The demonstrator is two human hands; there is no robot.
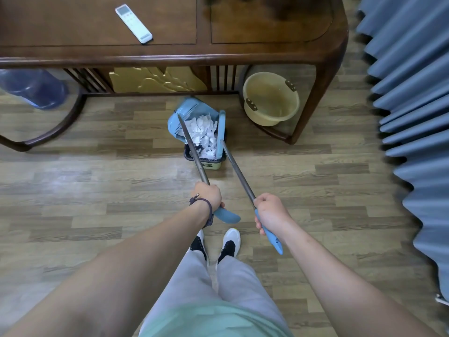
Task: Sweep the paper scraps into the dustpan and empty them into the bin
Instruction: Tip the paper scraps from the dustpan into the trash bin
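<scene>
White paper scraps (202,135) lie heaped in the blue dustpan (181,115), tilted over the small dark bin (205,159) on the wood floor (97,181) before the brown surface (170,53). The broom head (220,135) stands just beside the scraps. Both arms reach forward: the left hand (208,194), its grip clamped, holds the dustpan's handle; the right hand (271,211) grips the broom handle. The bin's label is unreadable.

Bin (211,164) and basin (271,99) on floor (97,190)
</scene>
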